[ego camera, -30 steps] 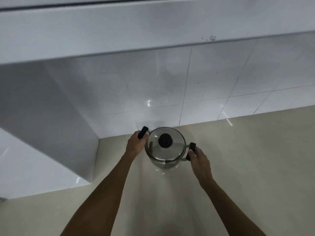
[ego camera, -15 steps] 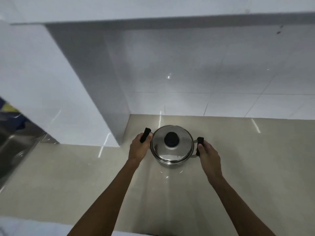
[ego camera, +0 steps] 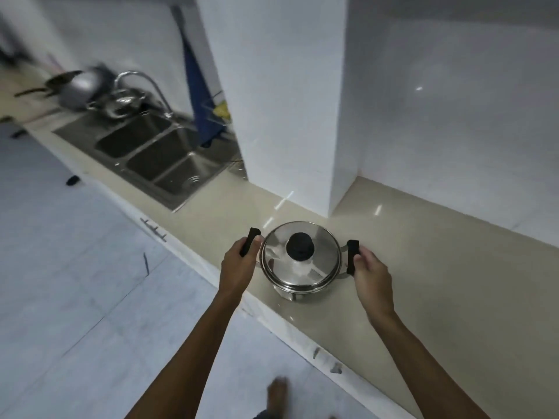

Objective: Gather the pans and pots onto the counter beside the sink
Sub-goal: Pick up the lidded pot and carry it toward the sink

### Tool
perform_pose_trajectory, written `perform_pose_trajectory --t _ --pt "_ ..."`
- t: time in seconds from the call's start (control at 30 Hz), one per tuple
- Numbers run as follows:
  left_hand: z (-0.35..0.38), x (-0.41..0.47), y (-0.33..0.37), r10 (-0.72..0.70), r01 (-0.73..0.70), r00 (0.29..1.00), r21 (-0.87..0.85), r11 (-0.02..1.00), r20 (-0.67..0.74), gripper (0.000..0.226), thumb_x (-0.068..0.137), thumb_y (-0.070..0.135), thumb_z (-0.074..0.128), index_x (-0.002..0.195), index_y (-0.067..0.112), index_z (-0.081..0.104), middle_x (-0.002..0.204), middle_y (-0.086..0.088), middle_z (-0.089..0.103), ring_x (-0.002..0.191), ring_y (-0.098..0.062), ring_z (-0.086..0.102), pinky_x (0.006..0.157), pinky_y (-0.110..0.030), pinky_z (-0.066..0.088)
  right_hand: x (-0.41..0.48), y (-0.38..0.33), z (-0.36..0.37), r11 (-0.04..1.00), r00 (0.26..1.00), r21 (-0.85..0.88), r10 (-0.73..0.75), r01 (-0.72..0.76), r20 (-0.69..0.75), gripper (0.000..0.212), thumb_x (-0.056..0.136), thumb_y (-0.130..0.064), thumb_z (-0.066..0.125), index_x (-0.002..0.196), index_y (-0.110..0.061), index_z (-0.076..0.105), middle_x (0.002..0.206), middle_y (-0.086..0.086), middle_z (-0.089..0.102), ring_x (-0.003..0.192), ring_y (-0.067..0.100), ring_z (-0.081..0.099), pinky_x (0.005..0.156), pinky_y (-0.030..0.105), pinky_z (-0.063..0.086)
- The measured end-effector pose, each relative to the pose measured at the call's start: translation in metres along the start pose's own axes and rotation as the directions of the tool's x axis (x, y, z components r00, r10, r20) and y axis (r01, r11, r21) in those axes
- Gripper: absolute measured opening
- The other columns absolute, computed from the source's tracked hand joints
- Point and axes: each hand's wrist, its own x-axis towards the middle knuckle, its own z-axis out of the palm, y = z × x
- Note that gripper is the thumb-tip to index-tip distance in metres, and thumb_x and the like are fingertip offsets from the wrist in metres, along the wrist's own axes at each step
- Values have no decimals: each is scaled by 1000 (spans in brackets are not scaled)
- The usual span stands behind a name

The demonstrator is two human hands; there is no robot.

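1. Stainless-steel lidded pot [ego camera: 301,261] hung above the beige counter's [ego camera: 453,282] front edge.
2. Left hand [ego camera: 237,267] and right hand [ego camera: 370,275] each clamped a black side handle.
3. Steel double sink [ego camera: 157,152] lay well leftward along the counter.

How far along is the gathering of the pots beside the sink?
Partly done, it seems: a blurred cluster of metal cookware already sits on the counter beyond the steel double sink. In hand: the lidded stainless steel pot, left hand and right hand each with a grip on a black side handle. Left: carrying it over to the sink.
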Motion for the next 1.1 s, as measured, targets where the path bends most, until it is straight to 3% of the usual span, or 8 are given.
perform_pose_trajectory --t 0.13,0.27,0.47,0.67,0.77,0.83,1.0,1.1 --pt "-78 -2 -26 -64 57 990 -59 997 -127 42 93 63 56 105 26 72 94 6 71 96 -18 66 85 -39 54 -14 -35 72 997 989 -28 -69 73 127 38 104 -17 46 139 -17 62 132 4 68 121 26 62 92 27 42" --pt "-164 8 -49 -97 76 968 -98 992 -232 38 94 61 55 92 28 73 91 -4 70 95 -24 67 84 -44 54 -30 -74 158 989 958 -20 -140 149 252 37 101 -17 42 128 -21 67 117 3 74 107 24 65 83 30 45" --pt "-300 44 -82 -109 74 935 -113 991 -338 31 97 53 56 91 29 74 88 -5 71 92 -22 68 86 -50 54 -59 -135 298 985 936 -5 -163 173 311 37 101 -18 45 132 -20 67 116 2 75 109 22 67 93 34 50" --pt "-416 80 -111 -129 87 909 -120 989 -397 29 97 54 55 95 34 75 88 2 73 94 -19 69 86 -47 55 -90 -185 423 984 923 62 -176 165 341 32 98 -18 50 120 -24 73 98 -5 77 95 16 69 85 35 53" --pt "-488 116 -129 -162 90 880 -179 980 -446 24 96 54 56 92 39 75 89 5 74 95 -19 69 88 -50 55 -102 -224 506 982 904 64 -190 179 383 34 97 -20 52 105 -43 76 82 -26 72 86 0 65 75 26 48" --pt "-524 142 -140 -171 90 864 -188 978 -474 21 96 54 56 89 43 73 89 4 74 95 -19 69 88 -50 55 -104 -248 551 981 899 62 -193 184 393 38 96 -21 53 88 -53 73 81 -27 73 88 2 68 74 24 48" --pt "-605 223 -174 -198 94 840 -224 970 -504 18 97 52 57 89 47 72 91 8 75 96 -14 70 89 -49 56 -80 -286 679 975 875 49 -217 218 432 26 100 -21 52 112 -24 75 87 -9 78 88 22 76 87 44 59" --pt "-656 292 -195 -225 116 835 -240 964 -502 19 97 52 57 92 43 73 92 7 75 95 -14 69 87 -46 55 -55 -312 767 972 867 23 -220 235 446 29 102 -23 51 117 -18 75 91 -3 78 87 22 75 81 43 61"
